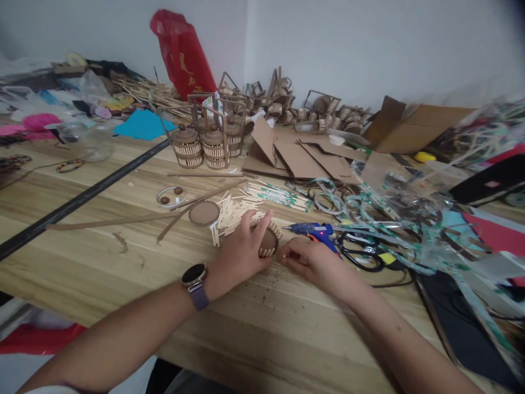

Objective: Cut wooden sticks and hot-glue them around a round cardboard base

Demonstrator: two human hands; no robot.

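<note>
My left hand, with a watch on its wrist, bends over a round cardboard base edged with short upright wooden sticks. Its thumb and fingers span the base and grip it, covering its left part. Just right of the base, my right hand is closed in a pinch; whatever its fingertips hold is too small to make out. A heap of loose sticks lies beyond my left hand, beside a second round cardboard disc. The blue glue gun rests behind my right hand.
Lidded miniature stick baskets with tall handles stand behind. Cardboard sheets lie at centre back. Black-handled scissors, plastic strips and a phone-like dark slab crowd the right. Brown strips and a black strip cross the left.
</note>
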